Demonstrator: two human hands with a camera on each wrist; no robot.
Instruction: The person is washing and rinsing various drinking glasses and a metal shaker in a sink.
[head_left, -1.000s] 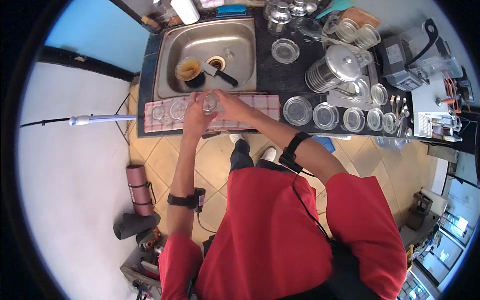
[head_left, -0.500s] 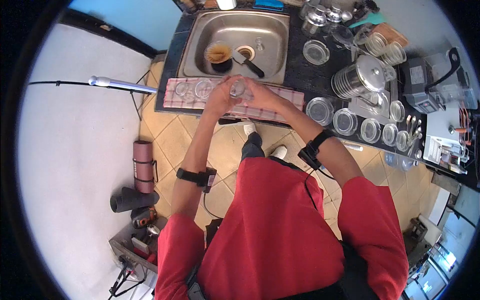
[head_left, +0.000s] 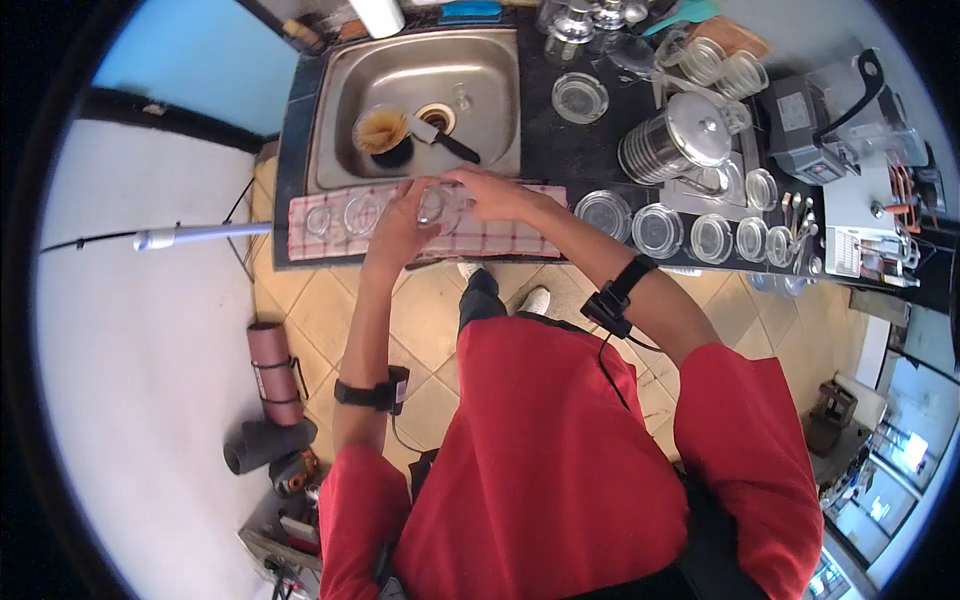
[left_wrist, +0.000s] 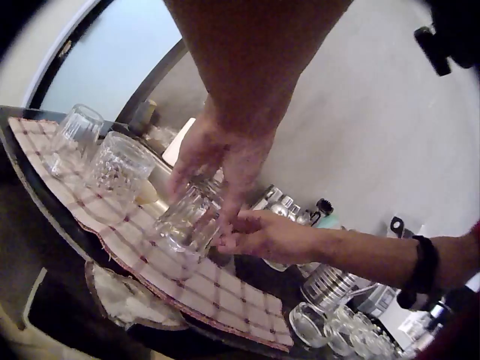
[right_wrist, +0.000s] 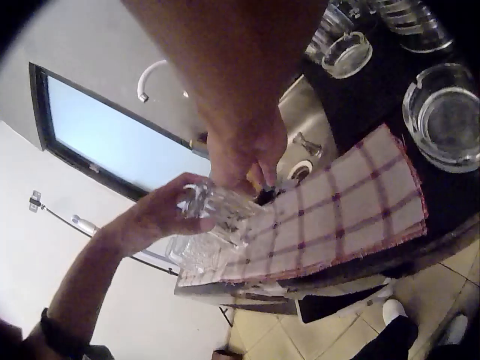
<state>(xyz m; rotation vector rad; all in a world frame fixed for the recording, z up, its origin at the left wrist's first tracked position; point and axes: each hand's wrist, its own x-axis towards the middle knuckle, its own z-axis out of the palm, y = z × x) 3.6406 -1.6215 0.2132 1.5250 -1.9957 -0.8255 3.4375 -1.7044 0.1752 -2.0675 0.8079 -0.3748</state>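
Observation:
My left hand point(head_left: 398, 232) holds a clear drinking glass point(left_wrist: 180, 229), its fingers around the upper part while the glass stands over the checked cloth point(head_left: 500, 236). On the other side of that glass is my right hand point(head_left: 497, 196); its fingertips come right up to the glass in the left wrist view, with fingers extended. To the left on the same cloth stand a patterned glass point(left_wrist: 120, 166) and a ribbed glass point(left_wrist: 77, 127). Part of the held glass is hidden behind the left fingers.
Behind the cloth, the steel sink point(head_left: 332, 130) contains a brown paper filter point(head_left: 383, 130) and a black-handled knife point(head_left: 458, 149). To the right lie several glass ashtrays, including one nearest the cloth point(head_left: 603, 217). Farther back stand a lidded steel pot point(head_left: 645, 150) and a grey appliance point(head_left: 800, 125).
The view tipped and swung back. My right hand has drawn slightly right, away from the glass it was against, while the left hand stays on it.

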